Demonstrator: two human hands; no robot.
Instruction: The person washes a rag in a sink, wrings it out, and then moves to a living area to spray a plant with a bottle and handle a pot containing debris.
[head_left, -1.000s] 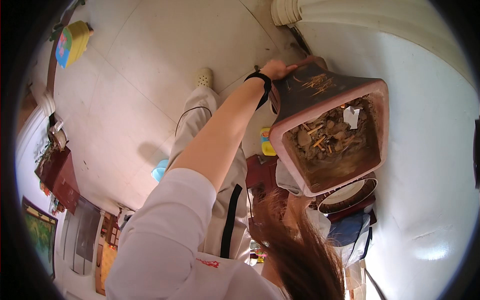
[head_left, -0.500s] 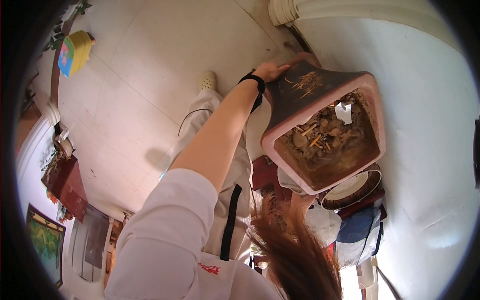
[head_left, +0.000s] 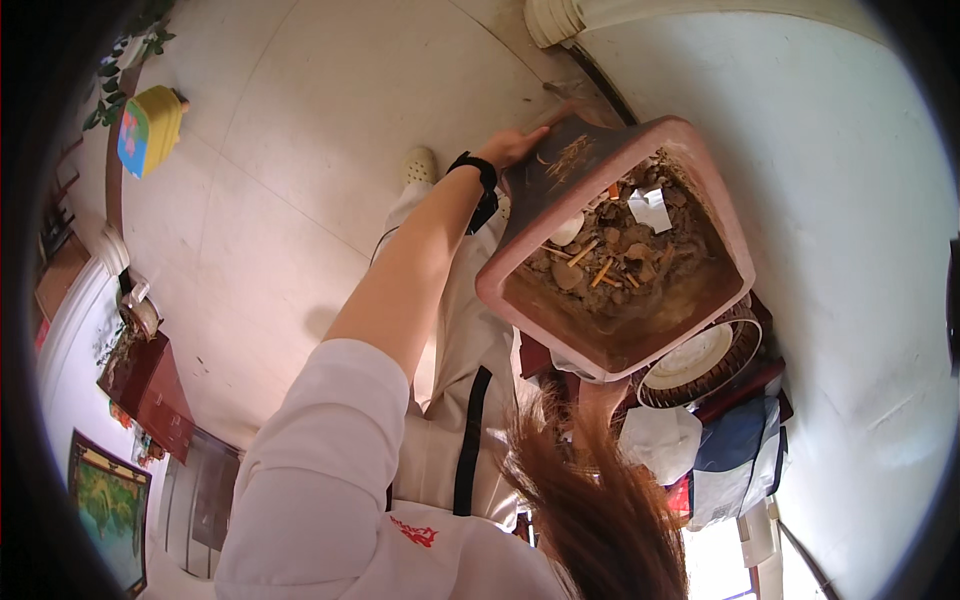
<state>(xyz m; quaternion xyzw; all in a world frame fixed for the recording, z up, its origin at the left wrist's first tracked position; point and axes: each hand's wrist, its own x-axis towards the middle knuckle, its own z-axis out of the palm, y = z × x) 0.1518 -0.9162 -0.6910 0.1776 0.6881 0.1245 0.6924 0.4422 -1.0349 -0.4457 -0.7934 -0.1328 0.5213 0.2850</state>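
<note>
A large square flower pot (head_left: 552, 215), dark-sided with a pinkish-brown rim, is tilted so that its mouth faces me. My left hand (head_left: 512, 148) grips the pot's far, narrower base end, fingers curled over its edge. Inside lie clods of dry soil (head_left: 640, 245), several cigarette butts (head_left: 602, 272), a white scrap of paper (head_left: 650, 209) and a pale rounded piece (head_left: 567, 229). Some dry straw-like bits (head_left: 568, 158) cling to the outer side. A strip of my right arm (head_left: 603, 396) shows below the pot's lower rim, partly behind long hair; the right hand is hidden by the pot.
A pale wall (head_left: 850, 250) rises close on the right. Below the pot stand a round wicker-sided basket (head_left: 655, 402), a white bag (head_left: 660, 438) and a blue-and-grey bag (head_left: 735, 460). A yellow-and-blue stool (head_left: 150, 130) stands far left, a dark red cabinet (head_left: 155, 395) nearer.
The pot has shifted left, away from the wall, and turned slightly, showing more of its contents. My left hand has moved left with it, keeping its grip.
</note>
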